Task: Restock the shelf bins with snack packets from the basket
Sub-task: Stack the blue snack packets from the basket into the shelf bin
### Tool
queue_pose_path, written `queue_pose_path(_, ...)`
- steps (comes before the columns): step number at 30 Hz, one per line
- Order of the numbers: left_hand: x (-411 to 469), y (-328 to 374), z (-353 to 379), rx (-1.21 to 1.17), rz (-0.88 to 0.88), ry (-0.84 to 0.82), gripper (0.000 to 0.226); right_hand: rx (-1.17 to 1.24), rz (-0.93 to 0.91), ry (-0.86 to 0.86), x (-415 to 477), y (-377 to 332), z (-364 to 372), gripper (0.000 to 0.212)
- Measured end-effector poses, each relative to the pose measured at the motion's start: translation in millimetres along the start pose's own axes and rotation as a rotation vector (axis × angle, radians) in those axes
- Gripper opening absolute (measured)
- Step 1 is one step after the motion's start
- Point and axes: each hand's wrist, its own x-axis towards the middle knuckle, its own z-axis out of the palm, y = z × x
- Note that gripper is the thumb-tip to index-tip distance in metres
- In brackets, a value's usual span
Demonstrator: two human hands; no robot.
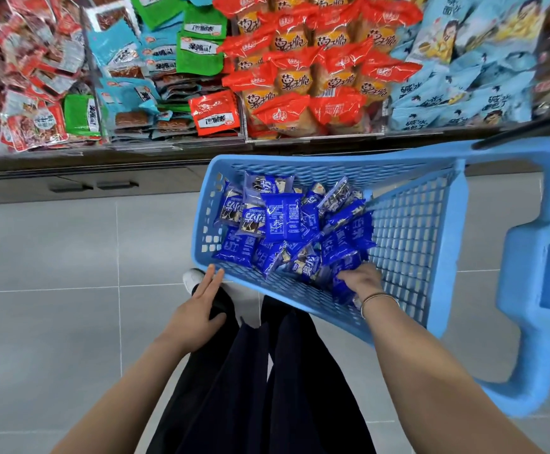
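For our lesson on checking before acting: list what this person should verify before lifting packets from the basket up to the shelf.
1. Basket stocked with blue packets: ok.
2. Right hand reaches the packets: ok.
3. Right hand's hold on a packet: cannot tell, grip hidden among packets.
4. Left hand free, fingers straight at the basket's corner: ok.
5. Matching dark-blue packets in the shelf bins: not ok, none in view.

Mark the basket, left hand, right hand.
basket [414, 224]: head view, bare mesh side wall.
left hand [198, 308]: head view, back of the hand.
right hand [362, 280]: head view, back of the hand.
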Motion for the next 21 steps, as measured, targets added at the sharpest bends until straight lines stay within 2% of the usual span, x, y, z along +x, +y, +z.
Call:
queue_pose_path(2,2.0,5.2,-5.5,-0.04,-0.008,0.063,0.073,0.005,-0.046,-0.009,-3.9,3.4,-4.5,0.023)
queue_pose_path(4,7.9,14.3,-13.5,-0.081,-0.024,0.162,0.056,0.061,-0.07,0.007,-12.4,5.7,-6.7,0.022)
queue_pose_path(6,16.4,26.3,-21.7,-0.118,-0.043,0.216,0.039,0.127,-0.083,0.06,-24.7,5.5,-9.6,0.026)
queue_pose_path(9,28.9,52.8,-27.3,-0.261,-0.047,0.206,0.023,0.167,-0.172,0.142,-44.8,5.9,-13.5,0.045)
queue_pose_path(13,44.0,98.6,-22.2,-0.53,0.01,0.119,0.025,0.135,-0.404,0.319,-72.8,1.2,-18.3,0.058)
queue_pose_path(15,49.9,122.2,-14.8,-0.666,0.045,-0.025,0.036,0.075,-0.539,0.412,-83.4,-7.9,-18.3,0.058)
queue_pose_path(18,58.4,153.3,-9.0,-1.097,0.057,-0.259,0.05,-0.033,-0.775,0.535,-93.7,-25.7,-11.5,0.053)
queue_pose_path(19,63.6,157.4,-7.4,-1.219,0.064,-0.285,0.055,-0.045,-0.865,0.541,-94.5,-30.1,-7.6,0.053)
queue_pose_path(21,75.4,157.1,-5.2,-1.356,0.083,-0.274,0.056,-0.014,-0.996,0.449,-93.2,-37.4,-0.6,0.056)
